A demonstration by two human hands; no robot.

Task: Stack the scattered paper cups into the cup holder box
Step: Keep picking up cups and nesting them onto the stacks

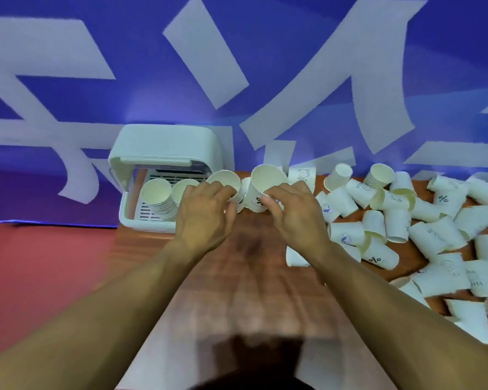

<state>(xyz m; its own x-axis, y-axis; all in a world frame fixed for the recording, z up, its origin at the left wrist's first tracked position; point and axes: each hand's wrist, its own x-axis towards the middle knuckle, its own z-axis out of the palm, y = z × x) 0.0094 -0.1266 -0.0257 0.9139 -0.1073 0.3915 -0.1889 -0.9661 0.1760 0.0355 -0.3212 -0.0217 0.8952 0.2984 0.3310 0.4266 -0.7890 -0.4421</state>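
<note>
Left hand curled round an upright paper cup, right hand gripping a second cup just beside it, both above the wooden table, loose cups heaped right, open cup holder box far left, holding two cup stacks

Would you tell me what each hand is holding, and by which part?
The left hand grips one paper cup by its side wall; the right hand grips another cup likewise.

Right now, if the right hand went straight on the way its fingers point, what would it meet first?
Probably the paper cup the left hand grips; the right hand, holding a printed cup, points forward-left toward it. Depth is unclear.
</note>
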